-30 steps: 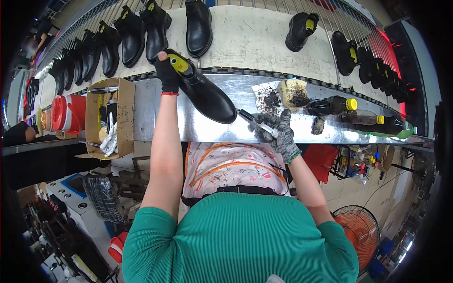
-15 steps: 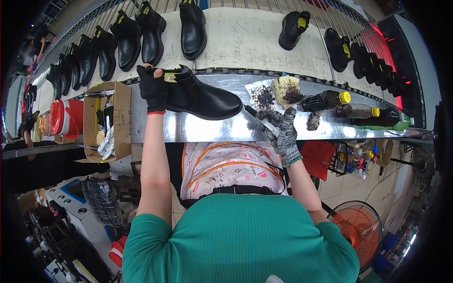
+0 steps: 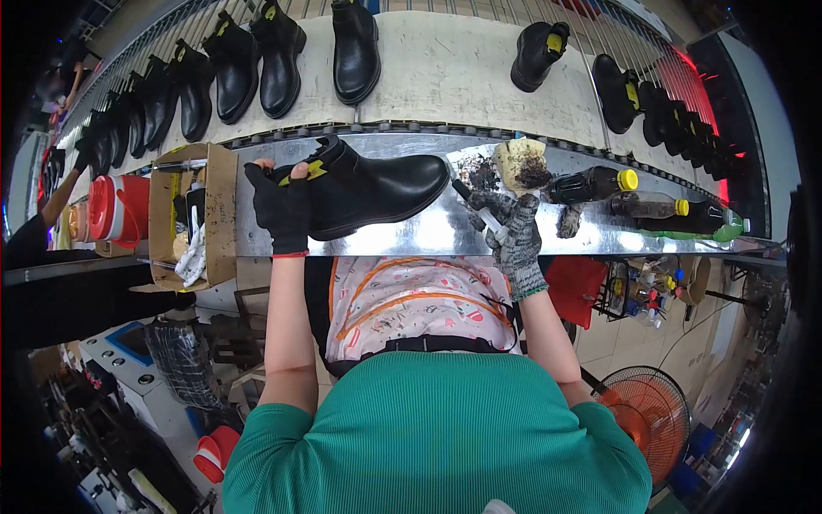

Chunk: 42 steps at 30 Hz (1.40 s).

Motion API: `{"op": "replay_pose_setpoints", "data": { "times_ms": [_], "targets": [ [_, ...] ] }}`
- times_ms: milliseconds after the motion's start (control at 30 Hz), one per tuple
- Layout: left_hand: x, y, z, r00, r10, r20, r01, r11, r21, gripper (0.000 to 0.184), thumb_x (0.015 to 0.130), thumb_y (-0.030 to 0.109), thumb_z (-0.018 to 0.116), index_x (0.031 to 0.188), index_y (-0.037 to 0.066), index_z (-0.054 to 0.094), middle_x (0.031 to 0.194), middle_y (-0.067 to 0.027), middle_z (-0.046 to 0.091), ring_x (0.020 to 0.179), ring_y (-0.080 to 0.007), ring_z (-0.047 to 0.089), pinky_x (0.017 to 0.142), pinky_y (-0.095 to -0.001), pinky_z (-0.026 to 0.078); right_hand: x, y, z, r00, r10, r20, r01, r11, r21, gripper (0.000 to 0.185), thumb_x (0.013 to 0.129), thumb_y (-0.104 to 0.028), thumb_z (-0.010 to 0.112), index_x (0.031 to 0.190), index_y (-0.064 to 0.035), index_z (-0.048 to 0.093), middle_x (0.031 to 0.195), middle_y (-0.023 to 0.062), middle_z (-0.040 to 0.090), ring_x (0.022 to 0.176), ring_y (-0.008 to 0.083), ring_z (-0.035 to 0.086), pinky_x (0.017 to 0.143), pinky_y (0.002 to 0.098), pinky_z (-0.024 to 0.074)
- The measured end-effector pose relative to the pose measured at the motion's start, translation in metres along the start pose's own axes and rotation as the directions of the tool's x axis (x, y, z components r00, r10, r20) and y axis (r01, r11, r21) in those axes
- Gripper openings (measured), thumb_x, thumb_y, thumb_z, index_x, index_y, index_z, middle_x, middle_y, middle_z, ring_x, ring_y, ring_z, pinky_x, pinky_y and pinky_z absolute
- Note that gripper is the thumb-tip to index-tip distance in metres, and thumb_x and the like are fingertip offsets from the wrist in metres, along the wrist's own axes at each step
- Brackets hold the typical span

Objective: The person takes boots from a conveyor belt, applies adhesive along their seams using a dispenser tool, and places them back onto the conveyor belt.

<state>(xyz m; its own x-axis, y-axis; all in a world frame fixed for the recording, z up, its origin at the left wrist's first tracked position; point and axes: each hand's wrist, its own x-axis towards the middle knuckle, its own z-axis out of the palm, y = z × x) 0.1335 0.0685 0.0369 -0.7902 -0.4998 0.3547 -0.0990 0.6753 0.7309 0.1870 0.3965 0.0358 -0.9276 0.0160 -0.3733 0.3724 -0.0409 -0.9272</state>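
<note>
Workshop seen through a wide, curved lens: a pale conveyor (image 3: 454, 73) crosses the top, carrying a long row of black boots (image 3: 235, 68) at left and more black boots (image 3: 616, 94) at right. Nearer runs a shiny metal bench (image 3: 411, 233). Below it are the wearer's ribbed green top (image 3: 437, 420) and a pink patterned apron (image 3: 419, 304). An orange fan (image 3: 642, 407) stands at lower right. At far left, a co-worker's arm (image 3: 62, 193) reaches up near the boots.

An open cardboard box (image 3: 223, 214) sits at the bench's left, a crumpled white cloth (image 3: 193, 248) inside, beside a red container (image 3: 103, 208).

Over the bench, the held boot (image 3: 377, 184) is black and smooth, its toe pointing right. The left hand (image 3: 284, 206), in a black glove with bare fingertips showing, is closed around its upper at the yellow-lined opening. The right hand (image 3: 514, 236), in a grey knit glove, has its fingers curled around a slim tool (image 3: 491, 220). The tool's dark tip is just beside the toe; contact cannot be told.

Three bottles (image 3: 592, 184) lie on their sides at right. Nearer the hand are a stained yellowish sponge (image 3: 521, 163), blackened white paper (image 3: 479, 171) and a small dark-smudged lump (image 3: 568, 220).
</note>
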Motion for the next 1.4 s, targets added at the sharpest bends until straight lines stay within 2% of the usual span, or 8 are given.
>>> {"op": "replay_pose_setpoints", "data": {
  "times_ms": [100,367,433,533,733,900,1133,1400],
  "targets": [
    [-0.010,0.001,-0.007,1.000,0.014,0.014,-0.014,1.000,0.006,0.056,0.075,0.047,0.069,0.102,0.004,0.045,0.087,-0.0094,0.054,0.081,-0.0243,0.058,0.073,-0.0365,0.044,-0.001,-0.004,-0.002,0.993,0.060,0.105,-0.100,0.893,0.439,0.022,0.094,-0.015,0.054,0.105,0.0008,0.064,0.101,0.0110,0.066,0.086,0.0178,0.065,0.073,0.0256,0.0529],
    [-0.041,0.029,-0.037,0.966,-0.052,0.255,0.050,0.999,0.015,0.065,0.061,0.029,0.085,0.104,0.004,0.043,0.082,-0.0074,0.054,0.068,-0.0152,0.059,0.061,-0.0284,0.048,-0.001,-0.005,0.011,0.997,-0.065,-0.037,0.056,0.977,-0.208,0.018,0.091,-0.009,0.055,0.103,0.0001,0.064,0.096,0.0103,0.068,0.085,0.0163,0.065,0.077,0.0264,0.0528],
    [-0.053,0.042,-0.045,0.920,-0.134,0.369,0.212,0.961,-0.179,0.063,0.062,0.024,0.084,0.105,0.004,0.042,0.083,-0.0071,0.055,0.069,-0.0152,0.060,0.062,-0.0289,0.050,-0.002,-0.006,0.012,0.993,-0.116,-0.007,0.111,0.963,-0.245,0.017,0.090,-0.006,0.055,0.103,-0.0006,0.065,0.095,0.0101,0.069,0.085,0.0158,0.066,0.077,0.0269,0.0527],
    [-0.067,0.034,-0.047,0.800,-0.178,0.573,0.366,0.901,-0.231,0.061,0.064,0.012,0.081,0.111,0.003,0.042,0.091,-0.0080,0.058,0.078,-0.0154,0.061,0.068,-0.0286,0.052,-0.013,-0.022,0.018,0.996,-0.070,0.046,0.075,0.989,-0.130,0.017,0.090,-0.005,0.054,0.102,-0.0017,0.066,0.094,0.0102,0.069,0.086,0.0159,0.067,0.075,0.0282,0.0528],
    [-0.088,0.021,-0.028,0.505,-0.162,0.848,0.680,0.679,-0.276,0.058,0.068,0.006,0.075,0.119,0.001,0.048,0.096,-0.0064,0.061,0.081,-0.0129,0.060,0.068,-0.0265,0.050,-0.030,-0.026,0.018,0.935,-0.288,0.207,0.354,0.799,-0.487,0.018,0.087,-0.007,0.056,0.102,-0.0060,0.067,0.093,0.0108,0.069,0.082,0.0199,0.068,0.073,0.0298,0.0522],
    [-0.096,0.029,-0.024,0.420,-0.204,0.884,0.745,0.633,-0.209,0.044,0.070,0.007,0.073,0.111,0.001,0.057,0.088,-0.0048,0.062,0.075,-0.0110,0.060,0.064,-0.0249,0.049,-0.040,-0.015,0.009,0.922,-0.314,0.225,0.384,0.810,-0.444,0.028,0.078,-0.005,0.061,0.104,-0.0118,0.067,0.097,0.0089,0.068,0.087,0.0259,0.065,0.078,0.0347,0.0509],
    [-0.097,0.037,-0.024,0.391,-0.235,0.890,0.804,0.557,-0.206,0.040,0.072,0.007,0.072,0.108,0.000,0.058,0.089,-0.0050,0.063,0.075,-0.0108,0.059,0.063,-0.0244,0.049,-0.059,-0.022,0.001,0.882,-0.358,0.306,0.459,0.506,-0.730,0.026,0.079,-0.008,0.058,0.103,-0.0111,0.067,0.095,0.0106,0.068,0.085,0.0282,0.064,0.078,0.0378,0.0499],
    [-0.105,0.050,-0.015,0.401,-0.232,0.886,0.893,0.316,-0.321,0.038,0.077,0.004,0.066,0.113,0.001,0.055,0.097,-0.0059,0.061,0.084,-0.0142,0.061,0.072,-0.0262,0.051,-0.093,-0.043,-0.012,0.917,-0.291,0.272,0.397,0.719,-0.570,0.020,0.084,-0.009,0.054,0.098,-0.0057,0.068,0.093,0.0115,0.069,0.084,0.0251,0.066,0.079,0.0333,0.0521]
  ]
}}
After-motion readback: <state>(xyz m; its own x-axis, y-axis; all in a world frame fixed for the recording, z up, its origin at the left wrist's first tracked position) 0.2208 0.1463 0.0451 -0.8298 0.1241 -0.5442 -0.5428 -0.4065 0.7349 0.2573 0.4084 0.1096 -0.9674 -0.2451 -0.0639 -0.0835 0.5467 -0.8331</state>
